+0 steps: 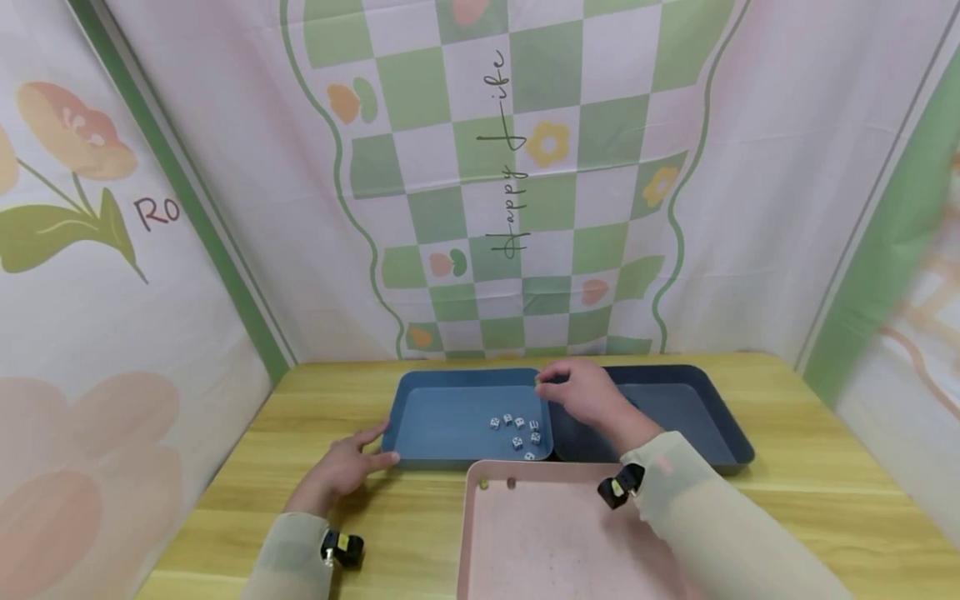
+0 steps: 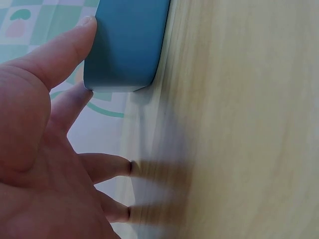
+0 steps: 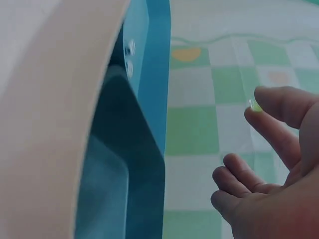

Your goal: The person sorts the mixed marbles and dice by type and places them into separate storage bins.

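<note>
My left hand (image 1: 341,468) rests on the left front corner of the blue tray (image 1: 442,421), with thumb and index finger against its outer walls and the other fingers spread. Several white dice (image 1: 517,442) with dark pips lie in the right part of that tray. My right hand (image 1: 588,396) is raised above the seam between the blue tray and the dark navy tray (image 1: 675,408). Between thumb and index fingertip it pinches a small yellow-green piece (image 3: 255,105), largely hidden by the fingers; its kind cannot be made out.
Nearest me, a pink tray (image 1: 547,533) stands in front of the other two, under my right forearm. A yellow-green piece (image 1: 483,483) and a brownish one (image 1: 512,482) lie at its far left. A patterned curtain (image 1: 517,208) hangs behind the wooden table (image 1: 405,533).
</note>
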Tool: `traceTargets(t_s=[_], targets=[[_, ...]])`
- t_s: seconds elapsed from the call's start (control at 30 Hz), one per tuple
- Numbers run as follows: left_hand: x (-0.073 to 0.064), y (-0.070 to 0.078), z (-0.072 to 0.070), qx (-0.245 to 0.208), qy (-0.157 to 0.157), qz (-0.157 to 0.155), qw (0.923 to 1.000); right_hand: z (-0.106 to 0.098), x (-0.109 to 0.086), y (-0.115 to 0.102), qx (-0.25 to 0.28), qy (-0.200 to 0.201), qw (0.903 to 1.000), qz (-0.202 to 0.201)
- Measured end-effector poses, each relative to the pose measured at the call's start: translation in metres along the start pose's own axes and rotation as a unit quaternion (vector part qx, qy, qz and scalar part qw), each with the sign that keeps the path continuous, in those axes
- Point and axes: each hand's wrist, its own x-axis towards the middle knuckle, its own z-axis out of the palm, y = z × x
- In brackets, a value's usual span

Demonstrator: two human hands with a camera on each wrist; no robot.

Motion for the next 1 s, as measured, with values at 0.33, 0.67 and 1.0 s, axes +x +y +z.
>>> traceTargets(t_s=[0.33, 0.67, 1.0], targets=[[0.0, -0.002, 0.001, 0.001, -0.001, 0.002, 1.0, -0.023, 0.015, 0.035, -0.016, 0.027, 0.9984, 0.047], [0.0, -0.002, 0.0, 0.003, -0.002, 0.006, 1.0, -0.038, 0.018, 0.054, -0.038, 0.039, 0.9965, 0.064], [0.004, -0.004, 0.002, -0.008, -0.001, 0.01, 0.9999, -0.042, 0.02, 0.063, -0.054, 0.049, 0.9926, 0.097]])
